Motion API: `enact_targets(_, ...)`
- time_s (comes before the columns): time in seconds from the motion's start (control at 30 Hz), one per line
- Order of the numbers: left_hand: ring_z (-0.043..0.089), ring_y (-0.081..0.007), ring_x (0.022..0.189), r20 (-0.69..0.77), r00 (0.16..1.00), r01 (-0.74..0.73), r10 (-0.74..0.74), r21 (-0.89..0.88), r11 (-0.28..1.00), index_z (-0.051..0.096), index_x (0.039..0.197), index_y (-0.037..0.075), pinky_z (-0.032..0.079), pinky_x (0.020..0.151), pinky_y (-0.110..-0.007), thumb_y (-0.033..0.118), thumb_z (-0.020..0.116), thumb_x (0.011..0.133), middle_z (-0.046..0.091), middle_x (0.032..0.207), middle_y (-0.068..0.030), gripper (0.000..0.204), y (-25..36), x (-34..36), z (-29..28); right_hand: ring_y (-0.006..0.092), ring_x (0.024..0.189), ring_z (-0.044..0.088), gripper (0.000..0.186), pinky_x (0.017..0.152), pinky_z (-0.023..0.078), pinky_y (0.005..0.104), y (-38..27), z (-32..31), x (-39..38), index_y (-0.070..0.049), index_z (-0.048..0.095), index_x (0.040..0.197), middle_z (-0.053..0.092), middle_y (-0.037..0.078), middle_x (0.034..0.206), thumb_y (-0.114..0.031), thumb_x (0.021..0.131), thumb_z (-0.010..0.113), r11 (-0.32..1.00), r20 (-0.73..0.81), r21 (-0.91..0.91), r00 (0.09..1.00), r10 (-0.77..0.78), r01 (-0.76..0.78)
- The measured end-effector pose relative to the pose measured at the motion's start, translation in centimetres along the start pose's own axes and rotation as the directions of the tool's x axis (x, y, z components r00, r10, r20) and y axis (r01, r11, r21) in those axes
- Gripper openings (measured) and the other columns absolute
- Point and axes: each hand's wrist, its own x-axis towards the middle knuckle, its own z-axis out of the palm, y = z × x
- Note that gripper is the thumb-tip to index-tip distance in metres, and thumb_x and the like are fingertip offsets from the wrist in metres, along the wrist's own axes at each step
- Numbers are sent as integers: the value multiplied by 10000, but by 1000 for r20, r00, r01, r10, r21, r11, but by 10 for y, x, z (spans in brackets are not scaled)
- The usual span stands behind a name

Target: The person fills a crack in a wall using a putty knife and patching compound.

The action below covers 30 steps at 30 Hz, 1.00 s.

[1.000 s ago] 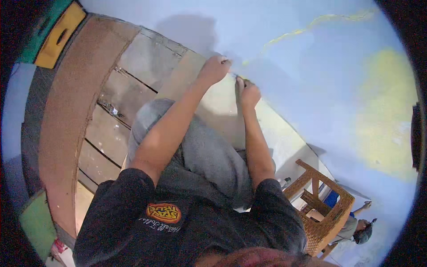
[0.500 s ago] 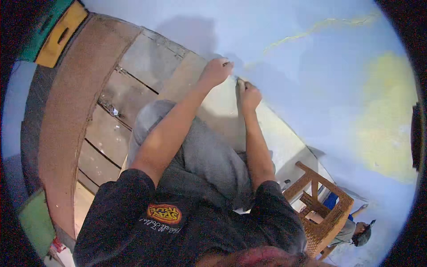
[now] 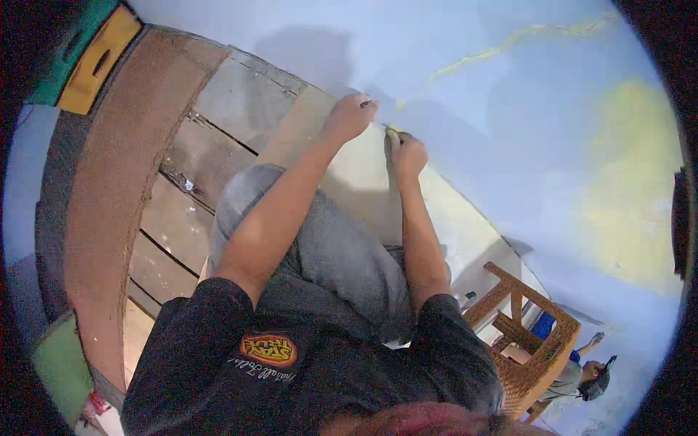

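Note:
My left hand [image 3: 350, 118] is closed, with the fingers curled and a small dark bit showing at their tips. What it holds is too small to name. Just to its right and a little nearer, my right hand [image 3: 409, 155] is closed too, thumb and fingers pinched together around something I cannot make out. Both hands are beside the line where a cream-coloured board [image 3: 361, 155] meets the pale blue wall [image 3: 480, 138]. A yellow crack-like streak [image 3: 465, 65] runs across the wall beyond them. My bent knee in grey trousers [image 3: 338, 240] lies below the hands.
Worn wooden planks [image 3: 211, 142] with dark gaps lie at left, beside a brown strip [image 3: 138, 145]. A yellow and green box-like thing [image 3: 98, 65] is at the far left corner. At lower right a brown woven stool [image 3: 534, 363] lies near another person in a cap [image 3: 596, 381].
My left hand has shifted very slightly left. My right hand stays almost in the same place, still pinched.

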Motion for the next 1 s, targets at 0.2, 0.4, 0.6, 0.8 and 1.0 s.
enact_targets(0.2,624,-407,1023,25,999,48,-48,36,998,698,1000,14,472,934,-475,384,540,915,678,1040,-234,410,-3,6,0,384,656,662,428,614,515,475,0,4,-1,-104,765,800,684,177,723,-503,894,642,999,-74,23,997,-26,28)
enact_targets(0.4,628,-412,969,1,1000,18,-18,-39,999,689,905,14,482,883,-487,373,522,902,688,948,-227,395,1,2,-1,396,672,653,447,638,518,461,3,10,-1,-86,761,831,683,184,739,-510,897,636,1000,-62,10,998,-26,27)
enact_targets(0.6,629,-417,928,-31,999,19,-18,10,1000,672,859,21,478,861,-482,350,518,891,678,898,-224,364,11,1,-3,386,717,655,372,672,514,447,9,12,3,-105,779,900,687,190,760,-461,880,672,998,-88,62,996,-16,21)
enact_targets(0.8,643,-395,945,27,999,26,-25,-44,999,677,917,22,482,883,-477,375,531,907,687,908,-206,382,10,-4,-3,390,702,669,397,642,519,476,0,2,-1,-104,761,853,699,184,777,-467,918,615,999,-53,51,998,-16,18)
enact_targets(1.0,648,-392,933,-42,998,-37,38,28,999,680,933,17,485,880,-486,355,520,924,683,930,-204,375,-11,4,-1,400,691,658,401,637,519,472,-13,-3,1,-115,770,903,689,194,767,-495,894,642,1000,-25,26,1000,-5,6)
